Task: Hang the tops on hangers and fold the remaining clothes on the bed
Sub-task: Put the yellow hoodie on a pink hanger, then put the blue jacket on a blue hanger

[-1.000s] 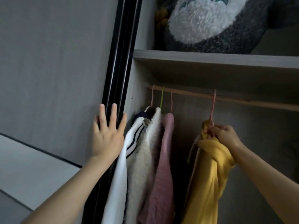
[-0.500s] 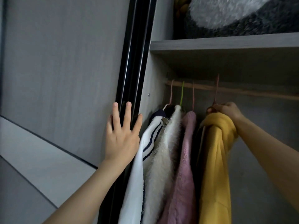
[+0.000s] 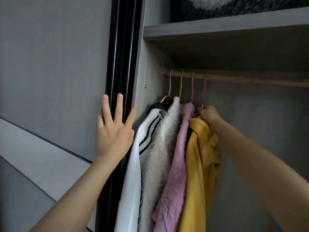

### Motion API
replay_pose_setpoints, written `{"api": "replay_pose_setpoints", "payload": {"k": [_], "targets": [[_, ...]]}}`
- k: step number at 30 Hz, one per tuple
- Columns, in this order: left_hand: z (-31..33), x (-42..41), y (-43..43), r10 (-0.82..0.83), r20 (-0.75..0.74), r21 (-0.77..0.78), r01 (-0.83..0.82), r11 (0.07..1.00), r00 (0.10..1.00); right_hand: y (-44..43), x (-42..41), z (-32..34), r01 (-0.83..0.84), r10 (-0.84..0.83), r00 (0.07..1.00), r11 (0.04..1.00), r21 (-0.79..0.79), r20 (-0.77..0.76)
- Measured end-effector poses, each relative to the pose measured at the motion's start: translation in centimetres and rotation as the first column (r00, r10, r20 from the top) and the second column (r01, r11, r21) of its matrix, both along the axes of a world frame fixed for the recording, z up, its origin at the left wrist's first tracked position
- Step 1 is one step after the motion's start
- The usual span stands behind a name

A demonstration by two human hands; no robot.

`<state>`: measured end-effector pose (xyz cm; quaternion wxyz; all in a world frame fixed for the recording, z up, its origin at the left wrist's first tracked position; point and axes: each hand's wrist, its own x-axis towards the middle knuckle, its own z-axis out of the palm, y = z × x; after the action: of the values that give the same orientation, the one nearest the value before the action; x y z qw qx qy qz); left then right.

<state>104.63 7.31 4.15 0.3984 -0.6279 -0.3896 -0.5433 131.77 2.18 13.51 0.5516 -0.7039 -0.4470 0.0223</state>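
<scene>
Several tops hang on the wooden rail [image 3: 250,81] inside the wardrobe. From left: a white top with navy stripes [image 3: 133,164], a fluffy cream top [image 3: 158,156], a pink knit top [image 3: 177,173] and a yellow top [image 3: 199,164]. My right hand [image 3: 208,113] grips the neck of the pink hanger [image 3: 204,91] that carries the yellow top, pressed close against the pink knit. My left hand [image 3: 113,131] rests flat with straight, spread fingers on the black edge of the sliding door [image 3: 120,64].
A grey shelf [image 3: 217,25] runs above the rail, with a grey and white plush toy [image 3: 234,4] on it. The grey door panel [image 3: 50,64] fills the left. The rail to the right of the yellow top is bare.
My right hand has slid the yellow top's hanger left along the rail until it sits against the pink knit. My left hand stays on the door edge.
</scene>
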Motion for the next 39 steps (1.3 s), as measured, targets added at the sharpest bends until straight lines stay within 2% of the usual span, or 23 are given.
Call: {"api": "replay_pose_setpoints", "payload": {"k": [6, 9, 12, 15, 20, 23, 27, 29, 33, 36, 39], "targets": [[-0.2, 0.0, -0.1, -0.010, -0.011, -0.037, 0.010, 0.999, 1.000, -3.9, -0.6, -1.1, -0.021, 0.025, 0.998, 0.997, 0.073, -0.050], [0.0, 0.0, -0.4, -0.039, 0.016, -0.065, 0.040, 0.997, 0.999, -5.9, 0.4, -2.5, -0.004, 0.006, 1.000, 0.995, 0.097, -0.018], [-0.4, 1.0, -2.0, -0.157, 0.108, -0.081, 0.166, 0.983, 0.982, -8.0, 2.3, -3.6, 0.024, -0.028, 0.999, 0.994, 0.103, 0.039], [-1.6, 4.4, -5.2, -0.283, 0.027, -0.011, 0.283, 0.959, 0.959, -10.6, 4.0, -4.4, 0.098, -0.106, 0.988, 0.992, 0.074, 0.109], [-2.3, 11.7, -10.4, -0.497, -0.063, -0.015, 0.497, 0.868, 0.865, -17.6, 7.2, -4.6, 0.310, -0.286, 0.918, 0.950, -0.047, 0.275], [-2.7, 15.4, -12.4, -0.597, -0.057, -0.071, 0.593, 0.802, 0.801, -23.6, 9.4, -4.6, 0.508, -0.424, 0.792, 0.856, -0.090, 0.438], [-3.7, 20.5, -15.6, -0.702, -0.066, -0.241, 0.671, 0.701, 0.709, -32.2, 11.8, -5.1, 0.715, -0.590, 0.626, 0.695, -0.075, 0.510], [-4.4, 22.6, -17.8, -0.745, -0.085, -0.311, 0.693, 0.650, 0.661, -36.0, 12.3, -5.5, 0.816, -0.640, 0.499, 0.575, -0.067, 0.584], [-5.3, 25.2, -20.0, -0.776, -0.127, -0.398, 0.685, 0.610, 0.618, -40.7, 12.8, -5.4, 0.934, -0.617, 0.257, 0.356, -0.028, 0.743], [-5.6, 26.8, -21.0, -0.793, -0.152, -0.433, 0.682, 0.590, 0.590, -43.7, 13.0, -5.2, 0.970, -0.598, 0.162, 0.242, -0.015, 0.785], [-5.9, 27.6, -21.7, -0.805, -0.149, -0.442, 0.689, 0.574, 0.575, -45.3, 13.0, -5.1, 0.986, -0.583, 0.135, 0.156, -0.053, 0.801]]}}
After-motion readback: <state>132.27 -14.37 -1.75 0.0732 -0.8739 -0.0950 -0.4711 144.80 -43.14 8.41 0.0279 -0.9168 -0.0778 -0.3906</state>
